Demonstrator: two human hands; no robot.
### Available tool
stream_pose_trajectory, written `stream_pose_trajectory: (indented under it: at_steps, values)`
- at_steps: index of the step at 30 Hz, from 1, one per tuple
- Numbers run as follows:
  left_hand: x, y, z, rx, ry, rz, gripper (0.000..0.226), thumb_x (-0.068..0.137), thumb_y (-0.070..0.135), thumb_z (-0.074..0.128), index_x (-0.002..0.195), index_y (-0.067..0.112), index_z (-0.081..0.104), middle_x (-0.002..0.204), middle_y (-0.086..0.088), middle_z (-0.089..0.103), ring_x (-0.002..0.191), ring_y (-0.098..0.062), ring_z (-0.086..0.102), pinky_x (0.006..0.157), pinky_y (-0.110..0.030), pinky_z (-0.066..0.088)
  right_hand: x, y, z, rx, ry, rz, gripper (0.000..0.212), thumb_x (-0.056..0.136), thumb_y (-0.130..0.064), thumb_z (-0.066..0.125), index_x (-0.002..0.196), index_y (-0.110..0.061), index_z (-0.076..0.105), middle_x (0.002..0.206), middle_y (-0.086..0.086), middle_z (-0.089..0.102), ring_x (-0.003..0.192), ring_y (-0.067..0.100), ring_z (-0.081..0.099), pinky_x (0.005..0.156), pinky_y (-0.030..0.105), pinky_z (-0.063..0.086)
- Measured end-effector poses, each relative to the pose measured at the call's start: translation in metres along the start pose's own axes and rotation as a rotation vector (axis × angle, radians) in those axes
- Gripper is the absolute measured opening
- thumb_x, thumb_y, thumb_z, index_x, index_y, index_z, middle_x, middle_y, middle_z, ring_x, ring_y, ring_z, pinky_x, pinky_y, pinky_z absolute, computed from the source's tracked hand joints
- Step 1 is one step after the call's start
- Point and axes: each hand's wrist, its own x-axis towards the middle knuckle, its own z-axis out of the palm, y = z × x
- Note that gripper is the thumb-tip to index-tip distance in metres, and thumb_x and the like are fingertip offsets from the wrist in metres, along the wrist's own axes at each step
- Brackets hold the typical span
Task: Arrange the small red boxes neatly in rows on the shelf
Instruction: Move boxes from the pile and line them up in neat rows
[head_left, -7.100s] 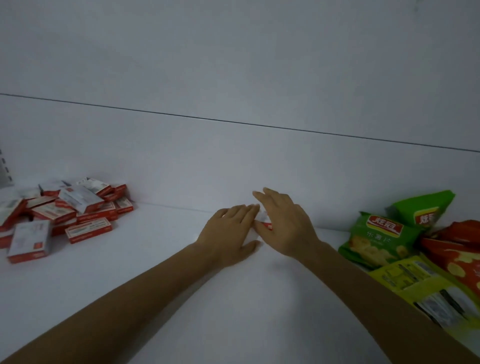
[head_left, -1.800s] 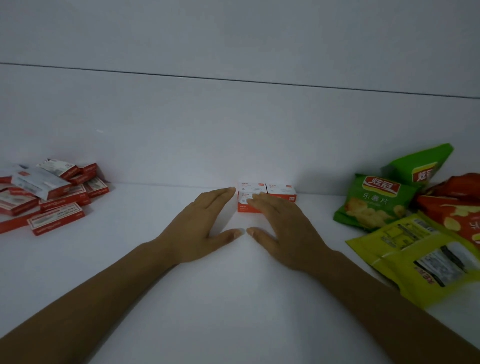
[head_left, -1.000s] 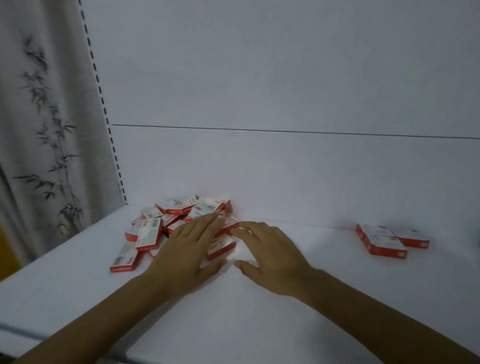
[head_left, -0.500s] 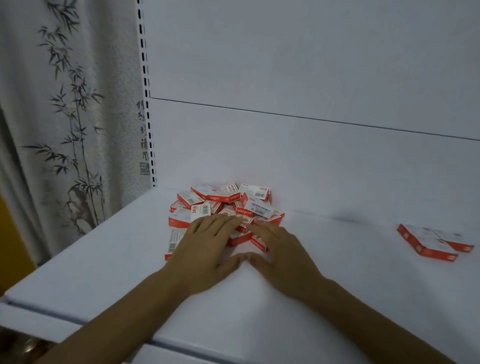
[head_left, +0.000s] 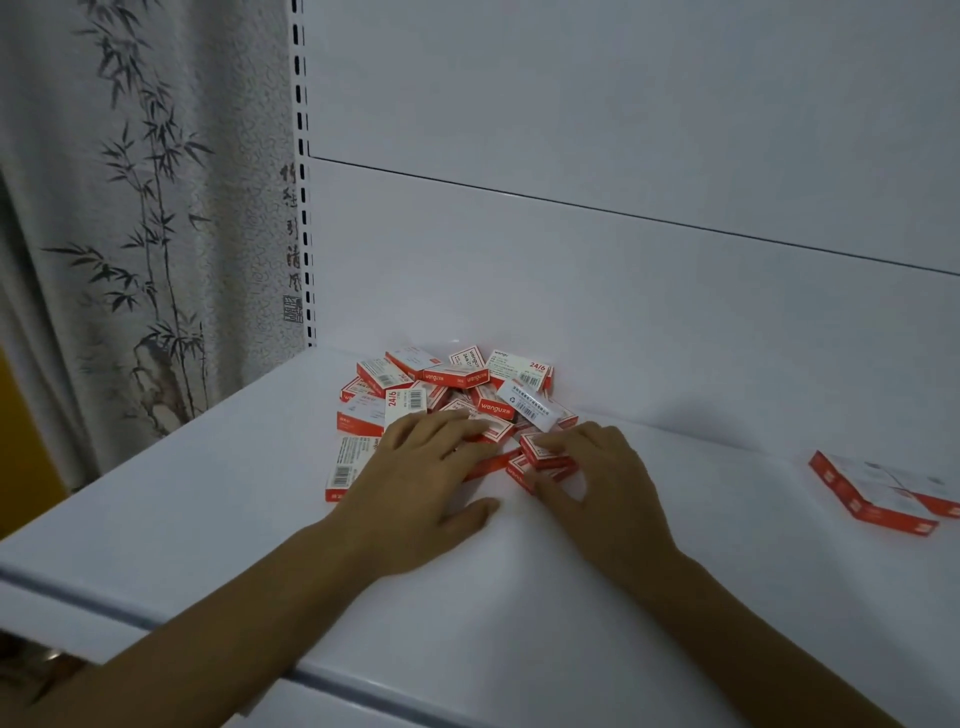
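A loose pile of small red boxes (head_left: 447, 384) lies on the white shelf (head_left: 597, 623) against its back panel. My left hand (head_left: 426, 483) rests flat on the pile's front edge, with its fingers stretched over a few boxes. My right hand (head_left: 608, 478) sits just right of it. Its fingers and thumb pinch one small red box (head_left: 548, 456) at the pile's right front corner. A few red boxes (head_left: 872, 493) lie side by side far to the right, apart from the pile.
The shelf's front edge (head_left: 363, 686) runs across the bottom left. A slotted upright (head_left: 301, 156) marks the shelf's left end, and a bamboo-print curtain (head_left: 130, 234) hangs beyond it. The white back panel (head_left: 623, 286) rises right behind the pile.
The view has swung left from the placed boxes to the pile. Both hands have moved onto the pile's front, and my right fingers have closed round one box.
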Motion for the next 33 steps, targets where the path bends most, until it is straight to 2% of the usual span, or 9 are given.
stream_pose_trajectory:
  at_steps: [4,9,11,14,16,21,26,30,33]
  values:
    - [-0.001,0.000,0.000,-0.009,-0.006,-0.009,0.056,0.086,0.060,0.036,0.130,0.030,0.050,0.140,0.009,0.045,0.133,-0.015,0.034,0.107,-0.039,0.024,0.002,0.005,0.003,-0.021,-0.085,0.094,0.043,0.081,-0.051,0.057,0.117,-0.027,0.060,0.124,-0.003,0.054,0.113,0.018,0.047,0.091,0.036,0.043]
    - [0.000,0.000,0.000,-0.002,-0.003,-0.014,0.056,0.086,0.061,0.036,0.130,0.030,0.050,0.139,0.010,0.046,0.133,-0.014,0.035,0.107,-0.039,0.025,0.001,0.008,-0.007,-0.023,-0.041,0.024,0.034,0.077,-0.047,0.062,0.104,-0.027,0.067,0.105,-0.004,0.061,0.097,0.017,0.051,0.073,0.028,0.045]
    - [0.000,0.001,-0.001,-0.003,0.002,-0.015,0.055,0.086,0.060,0.036,0.130,0.030,0.050,0.139,0.010,0.046,0.132,-0.014,0.036,0.107,-0.040,0.026,0.001,0.010,-0.008,0.005,-0.017,0.026,0.033,0.074,-0.046,0.065,0.101,-0.027,0.067,0.106,-0.003,0.059,0.097,0.017,0.052,0.075,0.030,0.045]
    - [0.001,0.001,-0.001,-0.013,0.007,-0.013,0.055,0.086,0.060,0.036,0.130,0.029,0.051,0.138,0.010,0.047,0.131,-0.014,0.037,0.106,-0.040,0.027,0.002,0.011,-0.007,0.125,-0.167,0.094,0.037,0.077,-0.037,0.070,0.111,-0.028,0.059,0.122,-0.002,0.053,0.108,0.015,0.051,0.088,0.031,0.045]
    - [0.001,0.001,-0.001,-0.014,0.010,-0.014,0.055,0.086,0.060,0.036,0.130,0.030,0.050,0.138,0.010,0.047,0.131,-0.013,0.037,0.107,-0.039,0.025,0.001,0.012,-0.008,0.198,-0.261,0.111,0.038,0.081,-0.031,0.067,0.117,-0.029,0.054,0.124,-0.004,0.054,0.109,0.014,0.053,0.090,0.029,0.046]
    - [0.000,0.002,0.000,-0.014,0.005,-0.006,0.057,0.087,0.061,0.035,0.132,0.029,0.048,0.139,0.010,0.046,0.132,-0.013,0.035,0.108,-0.038,0.022,-0.002,0.011,-0.018,0.065,-0.147,0.029,0.041,0.076,-0.030,0.073,0.115,-0.026,0.061,0.121,-0.003,0.062,0.106,0.018,0.055,0.087,0.031,0.042]
    - [0.000,0.004,-0.002,-0.111,0.083,-0.013,0.065,0.084,0.061,0.041,0.137,0.023,0.041,0.138,0.008,0.047,0.132,-0.015,0.037,0.108,-0.041,0.029,-0.004,-0.013,-0.025,0.147,-0.037,-0.061,0.052,0.070,-0.042,0.064,0.119,-0.030,0.056,0.120,-0.006,0.061,0.098,-0.002,0.047,0.081,0.012,0.031]
    - [0.000,0.011,-0.009,-0.243,0.192,-0.026,0.069,0.078,0.060,0.052,0.136,0.025,0.038,0.133,0.008,0.051,0.123,-0.013,0.043,0.103,-0.035,0.031,-0.007,-0.025,-0.024,0.216,0.064,-0.138,0.057,0.070,-0.037,0.070,0.122,-0.035,0.045,0.117,-0.007,0.060,0.102,0.001,0.051,0.083,0.017,0.041]
    - [0.000,0.011,-0.012,-0.304,0.263,-0.032,0.069,0.077,0.061,0.054,0.136,0.030,0.035,0.126,0.019,0.048,0.117,0.002,0.039,0.099,-0.026,0.028,-0.007,-0.026,-0.027,0.281,0.078,-0.148,0.057,0.071,-0.037,0.070,0.123,-0.037,0.045,0.118,-0.012,0.056,0.105,0.003,0.053,0.084,0.019,0.045]
